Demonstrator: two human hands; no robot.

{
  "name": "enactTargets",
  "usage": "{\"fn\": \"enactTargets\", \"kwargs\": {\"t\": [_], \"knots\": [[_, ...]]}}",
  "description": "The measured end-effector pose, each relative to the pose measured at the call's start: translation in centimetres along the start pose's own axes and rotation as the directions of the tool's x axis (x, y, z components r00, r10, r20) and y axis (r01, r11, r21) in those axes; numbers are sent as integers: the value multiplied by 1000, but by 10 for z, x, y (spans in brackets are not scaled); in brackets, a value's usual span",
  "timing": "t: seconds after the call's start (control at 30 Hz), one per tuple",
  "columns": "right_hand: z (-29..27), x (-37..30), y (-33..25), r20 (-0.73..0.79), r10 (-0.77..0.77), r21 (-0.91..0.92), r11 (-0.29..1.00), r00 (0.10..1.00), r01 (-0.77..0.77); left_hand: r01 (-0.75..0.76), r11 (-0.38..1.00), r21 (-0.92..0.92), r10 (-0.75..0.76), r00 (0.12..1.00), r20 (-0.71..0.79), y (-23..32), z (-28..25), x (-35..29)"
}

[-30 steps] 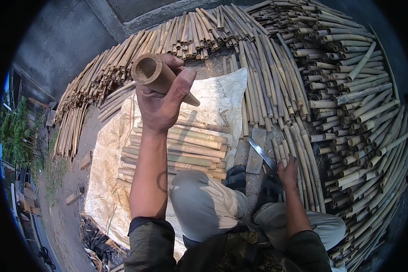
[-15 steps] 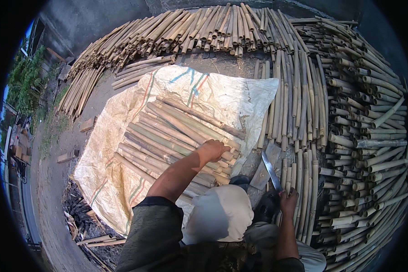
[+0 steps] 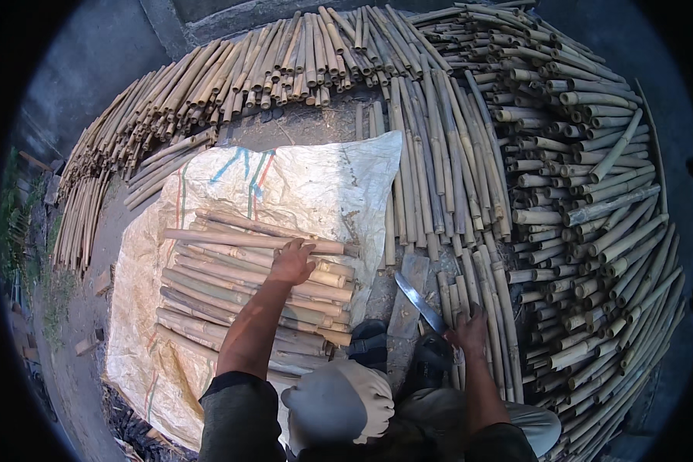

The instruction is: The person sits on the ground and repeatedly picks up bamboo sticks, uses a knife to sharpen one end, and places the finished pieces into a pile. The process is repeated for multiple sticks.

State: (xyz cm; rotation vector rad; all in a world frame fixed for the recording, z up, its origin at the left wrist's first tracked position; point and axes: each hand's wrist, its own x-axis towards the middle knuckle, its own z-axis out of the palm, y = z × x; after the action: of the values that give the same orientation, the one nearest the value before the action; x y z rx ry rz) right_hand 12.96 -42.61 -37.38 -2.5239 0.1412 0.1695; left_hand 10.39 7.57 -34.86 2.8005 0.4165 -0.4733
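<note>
While the person crouches with knees at the near edge of view, the right hand (image 3: 470, 333) is clamped on the handle of a machete (image 3: 420, 302), fingers wrapped tight, its blade angling up and left over a flat wooden chopping block (image 3: 403, 308) just beside the knees. That forearm comes in steeply from the near right, wrist bent, the hand low against the bamboo poles (image 3: 562, 231) stacked on the right. A likely risk is the bare blade: it lies near the dark shoes and knees, so a slip of the grip or a careless swing could catch a leg. Left of it, the left arm stretches forward, elbow nearly straight, and the left hand (image 3: 292, 263) rests palm down on the cut bamboo lengths (image 3: 239, 285), fingers together and curled over one piece at the far edge of the stack; whether they grip it I cannot quite tell. Leaning weight there could roll the round pieces off the woven plastic sheet (image 3: 300, 185) beneath. Farther off, more bamboo poles fan along a grey wall (image 3: 154, 23).
</note>
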Motion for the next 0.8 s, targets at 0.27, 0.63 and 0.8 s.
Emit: {"fn": "enactTargets", "kwargs": {"t": [0.27,0.63,0.8], "knots": [[-89,114,-39,-457,137,293,956,879,3,-78,996,-32,76,996,-50,-12,11,41],[-223,237,-80,-72,590,991,133,804,-10,-143,980,-141,129,986,-102,-16,24,62],[-275,232,-80,-120,511,993,48,851,111,-71,978,-195,72,997,-2,-19,30,58]]}}
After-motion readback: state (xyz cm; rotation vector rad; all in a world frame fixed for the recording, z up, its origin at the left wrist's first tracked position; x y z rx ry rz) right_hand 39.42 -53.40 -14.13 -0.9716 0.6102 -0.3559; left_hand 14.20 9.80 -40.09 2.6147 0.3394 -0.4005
